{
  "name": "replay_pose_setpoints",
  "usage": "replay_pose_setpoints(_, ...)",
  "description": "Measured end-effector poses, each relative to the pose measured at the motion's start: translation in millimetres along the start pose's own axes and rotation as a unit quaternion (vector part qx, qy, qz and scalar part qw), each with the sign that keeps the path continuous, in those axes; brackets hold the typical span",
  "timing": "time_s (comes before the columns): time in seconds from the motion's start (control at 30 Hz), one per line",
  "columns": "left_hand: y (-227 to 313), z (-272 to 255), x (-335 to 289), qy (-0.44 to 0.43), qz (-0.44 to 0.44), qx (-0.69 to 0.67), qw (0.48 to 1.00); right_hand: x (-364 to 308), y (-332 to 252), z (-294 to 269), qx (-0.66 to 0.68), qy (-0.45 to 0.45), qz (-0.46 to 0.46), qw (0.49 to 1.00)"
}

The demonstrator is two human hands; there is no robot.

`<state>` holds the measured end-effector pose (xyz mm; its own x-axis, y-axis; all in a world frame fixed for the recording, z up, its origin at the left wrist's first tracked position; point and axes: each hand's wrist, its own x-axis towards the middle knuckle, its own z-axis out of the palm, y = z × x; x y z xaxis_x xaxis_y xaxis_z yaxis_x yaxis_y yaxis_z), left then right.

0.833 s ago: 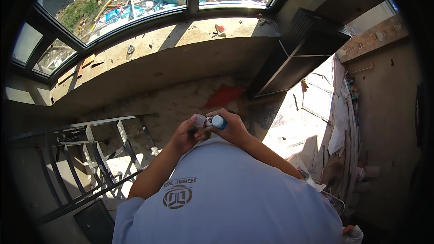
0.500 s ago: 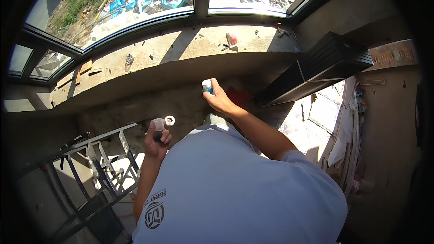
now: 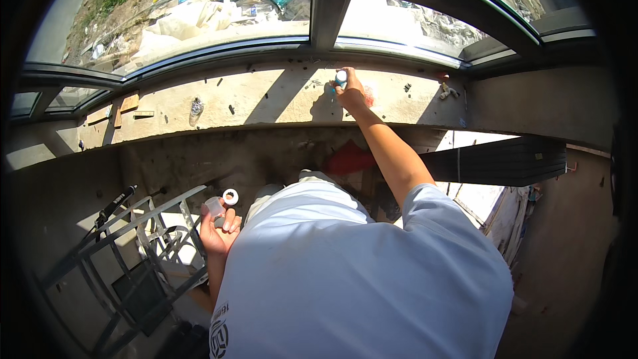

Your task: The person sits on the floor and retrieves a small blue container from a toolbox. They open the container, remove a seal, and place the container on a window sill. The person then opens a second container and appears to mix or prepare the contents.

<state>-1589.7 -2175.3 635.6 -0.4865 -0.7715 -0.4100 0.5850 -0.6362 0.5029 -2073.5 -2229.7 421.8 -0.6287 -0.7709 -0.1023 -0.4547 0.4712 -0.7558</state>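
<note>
Okay, everything's relative to the sunlit ledge (image 3: 292, 86). On my remote feed, I see the right hand (image 3: 351, 95) over it, fingers wrapped round a small blue bottle (image 3: 341, 77) with a white cap; can't tell if the base touches. Red-and-clear packet (image 3: 369, 97) lies on the ledge, just beside that hand. Left hand (image 3: 220, 234) is on the ledge's near side, thumb and fingers pinching a translucent cup (image 3: 214, 207), white ring (image 3: 232, 202) at the fingertips. Clear bag (image 3: 196, 110) and wood scraps (image 3: 129, 102): ledge's left part. Black panels (image 3: 498, 159): near side, right end.
</note>
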Motion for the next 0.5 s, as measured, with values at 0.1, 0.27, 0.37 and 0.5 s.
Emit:
replay_pose_setpoints(0.1, 8, 7, 28, 0.037, -0.047, -0.02, 0.998, 2, 12, 6, -0.009, 0.0, 0.008, 1.0)
replay_pose_setpoints(0.27, 30, 24, 103, -0.045, -0.136, 0.036, 0.989, -17, 2, -10, -0.031, 0.079, -0.105, 0.991)
replay_pose_setpoints(0.37, 51, 36, 146, -0.105, -0.204, 0.083, 0.97, -52, -41, -27, -0.046, 0.213, -0.106, 0.97)
replay_pose_setpoints(0.5, 68, 54, 191, -0.127, -0.257, 0.112, 0.951, -107, -128, -36, 0.111, 0.144, -0.103, 0.978)
